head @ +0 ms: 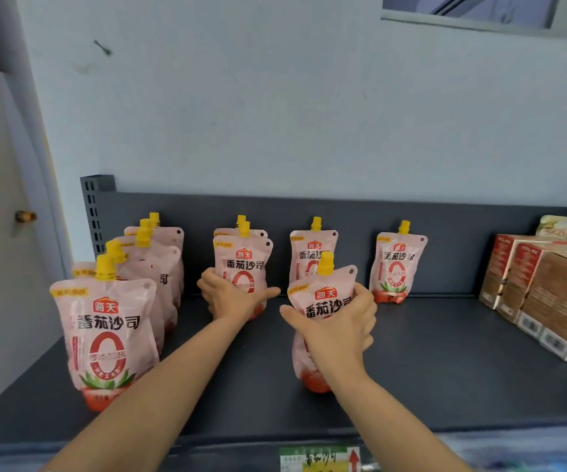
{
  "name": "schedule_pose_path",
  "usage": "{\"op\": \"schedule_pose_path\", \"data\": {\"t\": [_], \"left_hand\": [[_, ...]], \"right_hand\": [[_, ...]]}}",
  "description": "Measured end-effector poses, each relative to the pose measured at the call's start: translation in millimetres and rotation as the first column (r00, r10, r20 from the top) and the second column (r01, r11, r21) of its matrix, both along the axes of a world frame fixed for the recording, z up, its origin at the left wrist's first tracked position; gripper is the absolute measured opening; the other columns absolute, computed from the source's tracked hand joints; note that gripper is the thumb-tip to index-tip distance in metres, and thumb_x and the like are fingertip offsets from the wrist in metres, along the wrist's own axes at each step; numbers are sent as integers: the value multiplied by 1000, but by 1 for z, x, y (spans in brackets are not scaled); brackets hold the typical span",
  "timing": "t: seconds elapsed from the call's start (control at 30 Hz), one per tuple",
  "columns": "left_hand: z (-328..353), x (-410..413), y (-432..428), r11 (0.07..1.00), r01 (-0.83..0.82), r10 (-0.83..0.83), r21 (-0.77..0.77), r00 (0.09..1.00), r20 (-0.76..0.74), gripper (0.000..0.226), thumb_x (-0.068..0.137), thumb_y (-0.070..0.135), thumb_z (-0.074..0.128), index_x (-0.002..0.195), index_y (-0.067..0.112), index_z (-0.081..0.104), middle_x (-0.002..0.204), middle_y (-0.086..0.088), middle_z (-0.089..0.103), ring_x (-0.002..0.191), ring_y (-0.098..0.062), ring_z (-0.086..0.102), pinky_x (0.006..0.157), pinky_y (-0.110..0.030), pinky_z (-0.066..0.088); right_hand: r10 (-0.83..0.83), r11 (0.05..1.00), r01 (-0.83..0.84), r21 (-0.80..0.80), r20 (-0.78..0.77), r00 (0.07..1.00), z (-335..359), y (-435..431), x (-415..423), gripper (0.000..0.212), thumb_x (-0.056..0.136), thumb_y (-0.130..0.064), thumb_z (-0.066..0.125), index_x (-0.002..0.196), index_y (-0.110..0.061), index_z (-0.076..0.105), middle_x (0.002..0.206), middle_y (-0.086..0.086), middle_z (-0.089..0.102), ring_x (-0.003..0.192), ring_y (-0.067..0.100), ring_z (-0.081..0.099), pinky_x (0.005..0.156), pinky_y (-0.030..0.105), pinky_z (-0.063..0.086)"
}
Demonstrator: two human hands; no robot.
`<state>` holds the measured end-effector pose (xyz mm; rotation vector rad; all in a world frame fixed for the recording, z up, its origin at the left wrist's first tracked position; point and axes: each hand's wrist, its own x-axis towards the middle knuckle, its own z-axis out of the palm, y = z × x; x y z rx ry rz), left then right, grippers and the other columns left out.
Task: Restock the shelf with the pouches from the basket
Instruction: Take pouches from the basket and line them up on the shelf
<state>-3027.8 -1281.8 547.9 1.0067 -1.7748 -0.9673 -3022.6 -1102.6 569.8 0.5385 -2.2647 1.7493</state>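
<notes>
海天 番茄沙司 pouches (108, 335), shelf tag (312, 459) seemingly matching

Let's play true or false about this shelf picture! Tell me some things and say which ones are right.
1. The left hand grips a standing pouch. True.
2. The right hand holds nothing. False: it holds a second pouch.
3. The caps are blue. False: they are yellow.
4. Brown boxes sit at the right end of the shelf. True.
</notes>
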Motion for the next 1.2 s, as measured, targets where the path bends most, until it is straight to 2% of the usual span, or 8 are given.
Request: {"op": "schedule_pose_path", "data": {"t": [0.2, 0.37, 0.43, 0.57, 0.63, 0.8, 1.03, 1.2], "left_hand": [[8, 22, 2, 991, -1, -13, 134, 994, 107, 109, 59, 29, 88, 140, 15, 16, 148, -12, 20, 138, -31, 22, 112, -49, 26], [10, 57, 9, 995, 96, -96, -1, 995, 3, 95, 73, 12, 77, 143, 18, 13, 150, -9, 19, 140, -27, 20, 115, -46, 25], [9, 73, 12, 984, 177, -177, 33, 984, -19, 90, 76, 4, 73, 142, 20, 14, 146, -6, 26, 134, -23, 30, 111, -41, 33], [5, 100, 20, 865, 477, -493, 156, 867, 78, 85, 79, -3, 68, 138, 21, 12, 110, 5, 48, 96, -9, 53, 73, -20, 50], [1, 105, 19, 850, 517, -527, 104, 836, 154, 96, 76, 2, 73, 140, 23, 4, 117, 0, 49, 103, -14, 56, 82, -25, 53], [0, 98, 16, 858, 506, -465, -88, 839, 283, 117, 77, 25, 76, 147, 22, -17, 147, -7, 36, 127, -19, 46, 106, -33, 41], [-4, 83, 6, 904, 312, -201, -293, 913, 354, 116, 75, 37, 75, 147, 32, -16, 132, -11, 38, 111, -22, 54, 94, -40, 50], [-5, 84, 4, 901, 339, -210, -271, 887, 411, 128, 75, 34, 78, 143, 28, -30, 135, -14, 31, 116, -25, 49, 98, -36, 44]], "right_hand": [[34, 998, -32, -51, 37, 999, 6, -20, -1, 100, 54, -39, 90, 131, -15, 32, 132, 3, 37, 130, 24, 33, 108, 47, 27], [69, 998, -68, -17, 77, 995, 7, -53, 6, 108, 54, -43, 90, 136, -14, 26, 140, 6, 35, 133, 28, 30, 109, 51, 25], [91, 996, -90, -13, 106, 990, 6, -68, 7, 107, 57, -42, 89, 137, -15, 24, 142, 6, 33, 135, 29, 29, 110, 51, 23], [79, 996, -71, -50, 189, 979, 7, -97, 9, 109, 60, -41, 87, 140, -11, 20, 144, 9, 30, 137, 32, 28, 111, 51, 23], [79, 996, -66, -66, 216, 973, 8, -110, 10, 111, 59, -43, 88, 140, -10, 20, 144, 11, 30, 137, 33, 29, 111, 52, 25], [112, 989, -86, -123, 216, 970, 10, -133, 13, 104, 57, -47, 87, 134, -11, 27, 137, 10, 36, 133, 31, 34, 110, 51, 30], [309, 942, -288, -170, 113, 944, -5, -132, 8, 80, 69, -41, 82, 123, -17, 27, 131, 7, 40, 125, 28, 43, 107, 51, 37], [319, 947, -322, 16, 82, 944, -15, -117, -1, 77, 71, -33, 81, 126, -10, 31, 131, 11, 40, 124, 29, 41, 100, 42, 42]]}}
